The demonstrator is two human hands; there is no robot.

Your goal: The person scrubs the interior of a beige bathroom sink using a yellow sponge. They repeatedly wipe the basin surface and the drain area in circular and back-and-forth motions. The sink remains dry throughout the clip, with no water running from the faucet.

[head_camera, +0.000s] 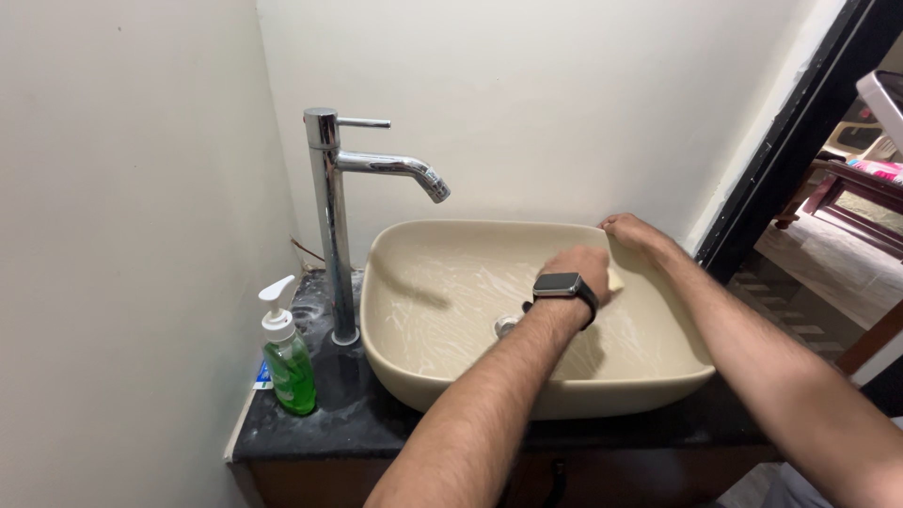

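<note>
A beige oval basin point(395, 362) sits on a dark stone counter point(357, 419); its inside is streaked with soapy film. My left hand point(585, 266), with a dark watch on the wrist, reaches into the basin and presses a pale yellow sponge point(615, 279) against the far right inner wall. Only a corner of the sponge shows past the fingers. My right hand point(628, 229) grips the basin's back right rim. The metal drain point(507, 325) lies just left of my left wrist.
A tall chrome tap point(331, 216) stands left of the basin, spout over the bowl. A pump bottle of green liquid point(288, 357) is at the counter's left edge by the wall. A dark door frame point(790, 141) and another room lie to the right.
</note>
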